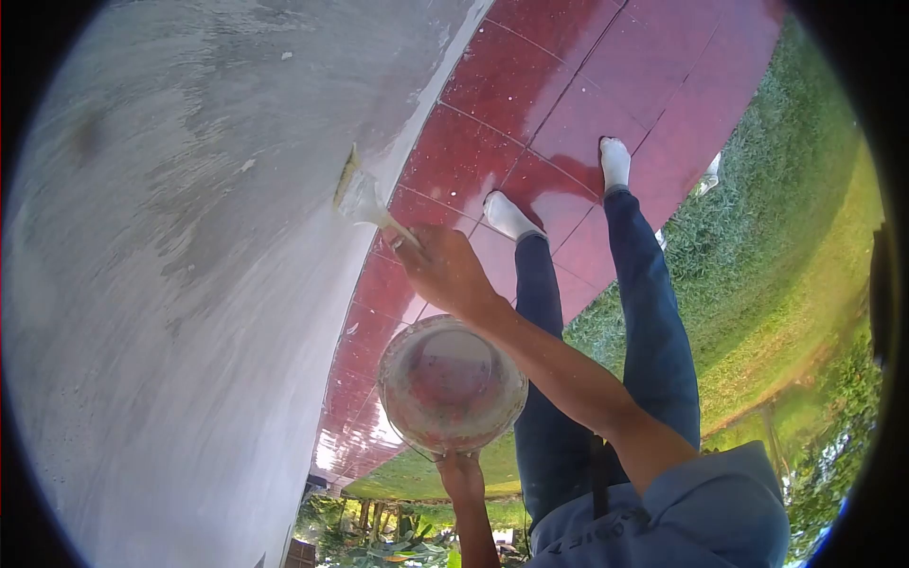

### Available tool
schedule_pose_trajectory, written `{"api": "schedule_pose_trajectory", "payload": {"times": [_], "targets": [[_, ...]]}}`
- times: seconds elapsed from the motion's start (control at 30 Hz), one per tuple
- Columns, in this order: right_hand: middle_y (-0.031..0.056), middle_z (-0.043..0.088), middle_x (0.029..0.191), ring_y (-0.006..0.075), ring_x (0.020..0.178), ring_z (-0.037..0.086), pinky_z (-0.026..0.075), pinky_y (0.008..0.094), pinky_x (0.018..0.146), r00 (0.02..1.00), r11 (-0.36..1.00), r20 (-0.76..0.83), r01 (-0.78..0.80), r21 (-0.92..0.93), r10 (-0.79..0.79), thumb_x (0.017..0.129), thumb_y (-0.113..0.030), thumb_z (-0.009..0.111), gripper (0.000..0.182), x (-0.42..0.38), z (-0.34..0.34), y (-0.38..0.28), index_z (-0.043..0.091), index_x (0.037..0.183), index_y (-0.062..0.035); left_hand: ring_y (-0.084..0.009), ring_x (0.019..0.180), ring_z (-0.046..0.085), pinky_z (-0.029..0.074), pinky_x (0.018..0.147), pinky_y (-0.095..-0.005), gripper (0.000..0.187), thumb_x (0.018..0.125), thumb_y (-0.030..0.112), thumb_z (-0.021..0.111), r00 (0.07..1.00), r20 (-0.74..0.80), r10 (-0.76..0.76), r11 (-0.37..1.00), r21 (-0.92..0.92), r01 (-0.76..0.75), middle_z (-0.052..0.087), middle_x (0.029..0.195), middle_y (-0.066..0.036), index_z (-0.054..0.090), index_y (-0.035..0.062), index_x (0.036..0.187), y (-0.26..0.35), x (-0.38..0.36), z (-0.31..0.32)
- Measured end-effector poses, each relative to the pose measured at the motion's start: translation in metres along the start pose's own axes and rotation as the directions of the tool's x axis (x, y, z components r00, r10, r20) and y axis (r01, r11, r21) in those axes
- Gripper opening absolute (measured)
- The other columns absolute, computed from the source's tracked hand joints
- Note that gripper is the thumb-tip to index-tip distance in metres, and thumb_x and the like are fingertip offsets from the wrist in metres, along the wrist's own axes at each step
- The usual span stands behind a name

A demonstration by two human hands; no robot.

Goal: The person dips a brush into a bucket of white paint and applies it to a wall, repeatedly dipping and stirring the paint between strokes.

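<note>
Brushing white paint onto the wall, bowl held in my other hand.

My right hand (445, 273) is clenched round the handle of the paintbrush (360, 197), its bristles pressed flat against the grey-white wall (170, 284) near its bottom edge, where it meets the red tiled floor (568, 104). My left hand (461, 473) grips the rim of the paint bowl (451, 383), held beside my jeans (653, 331), above the tiles; grass (786, 237) borders the floor's outer edge.
</note>
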State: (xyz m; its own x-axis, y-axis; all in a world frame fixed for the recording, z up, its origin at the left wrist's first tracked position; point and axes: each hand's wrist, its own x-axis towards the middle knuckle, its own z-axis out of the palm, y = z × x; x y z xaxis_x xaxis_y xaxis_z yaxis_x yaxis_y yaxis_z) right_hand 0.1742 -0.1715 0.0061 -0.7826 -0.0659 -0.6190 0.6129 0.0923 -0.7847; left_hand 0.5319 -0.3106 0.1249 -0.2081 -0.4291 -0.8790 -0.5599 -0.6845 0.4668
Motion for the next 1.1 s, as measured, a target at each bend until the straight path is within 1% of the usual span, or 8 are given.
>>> {"api": "schedule_pose_trajectory", "payload": {"times": [0.3,0.37,0.57,0.63,0.77,0.97,1.03,1.1], "targets": [[0.0085,0.061,0.062,0.0156,0.054,0.058,0.045,0.0348,0.053,0.915,0.923,0.318,0.127,0.362,-0.250,0.099,-0.033,0.057,0.034,-0.030,-0.025,-0.010,0.067,0.090,-0.0012,-0.0313,0.139,0.038,0.031,0.114,-0.0587,0.061,0.095,0.006,0.055,1.000,-0.008,0.005,0.999,-0.052,-0.006,0.035,0.154,-0.010,0.030,0.0182,0.150,0.013,-0.011,0.033],[0.0074,0.065,0.071,0.0131,0.067,0.062,0.048,0.0324,0.061,0.915,0.977,0.388,0.031,0.211,-0.113,0.099,-0.023,0.055,0.025,0.007,-0.035,0.009,0.067,0.104,-0.0012,-0.0314,0.138,0.038,0.031,0.114,-0.0587,0.062,0.094,0.005,0.056,1.000,0.006,0.002,0.999,-0.035,-0.002,0.036,0.153,-0.010,0.030,0.0176,0.150,0.019,-0.014,0.042],[0.0073,0.069,0.087,0.0131,0.086,0.065,0.050,0.0289,0.072,0.935,0.966,0.294,0.137,0.221,-0.199,0.100,-0.016,0.051,0.026,0.083,-0.122,0.061,0.062,0.119,-0.0015,-0.0324,0.136,0.039,0.038,0.110,-0.0585,0.067,0.091,0.001,0.057,0.991,0.103,0.084,0.988,0.117,-0.096,0.035,0.151,-0.012,0.028,0.0143,0.150,0.028,0.011,0.084],[0.0068,0.069,0.087,0.0068,0.059,0.046,0.038,0.0255,0.053,0.972,0.883,0.235,-0.115,0.455,0.005,0.103,-0.022,0.051,0.031,0.099,-0.166,0.067,0.058,0.125,-0.0017,-0.0324,0.136,0.040,0.038,0.110,-0.0588,0.068,0.090,0.001,0.058,0.990,0.117,0.079,0.981,0.169,-0.098,0.036,0.150,-0.012,0.028,0.0130,0.150,0.027,0.024,0.103],[0.0052,0.067,0.088,0.0065,0.056,0.043,0.035,0.0242,0.050,0.973,0.855,0.128,-0.229,0.465,0.191,0.101,-0.020,0.052,0.028,0.160,-0.254,0.112,0.058,0.122,-0.0031,-0.0323,0.134,0.041,0.038,0.109,-0.0594,0.067,0.089,0.004,0.061,0.985,0.157,0.071,0.976,0.195,-0.101,0.038,0.148,-0.012,0.030,0.0127,0.149,0.000,0.060,0.167],[-0.0008,0.057,0.075,0.0091,0.058,0.046,0.039,0.0267,0.053,0.989,0.994,-0.096,-0.106,0.037,0.109,0.094,-0.024,0.055,0.021,0.292,-0.350,0.170,0.064,0.097,-0.0054,-0.0267,0.120,0.056,0.049,0.101,-0.0516,0.056,0.089,-0.009,0.055,0.992,0.109,0.056,0.981,0.181,-0.075,0.053,0.135,-0.012,0.041,0.0092,0.140,-0.039,0.072,0.261],[0.0017,0.058,0.070,0.0116,0.060,0.052,0.043,0.0296,0.054,0.967,0.987,-0.209,-0.132,0.094,0.149,0.091,-0.026,0.057,0.023,0.359,-0.366,0.184,0.067,0.092,-0.0048,-0.0272,0.120,0.057,0.048,0.101,-0.0516,0.056,0.088,-0.009,0.057,0.993,0.109,0.051,0.989,0.132,-0.066,0.055,0.134,-0.012,0.044,0.0089,0.138,-0.053,0.076,0.295],[0.0079,0.060,0.066,0.0158,0.062,0.057,0.048,0.0339,0.059,0.936,0.940,-0.346,-0.169,-0.297,0.059,0.089,-0.028,0.058,0.027,0.439,-0.379,0.181,0.069,0.090,-0.0038,-0.0275,0.121,0.057,0.048,0.102,-0.0510,0.055,0.087,-0.010,0.057,0.994,0.106,0.017,0.993,0.112,-0.029,0.055,0.134,-0.012,0.045,0.0085,0.137,-0.066,0.077,0.321]]}}
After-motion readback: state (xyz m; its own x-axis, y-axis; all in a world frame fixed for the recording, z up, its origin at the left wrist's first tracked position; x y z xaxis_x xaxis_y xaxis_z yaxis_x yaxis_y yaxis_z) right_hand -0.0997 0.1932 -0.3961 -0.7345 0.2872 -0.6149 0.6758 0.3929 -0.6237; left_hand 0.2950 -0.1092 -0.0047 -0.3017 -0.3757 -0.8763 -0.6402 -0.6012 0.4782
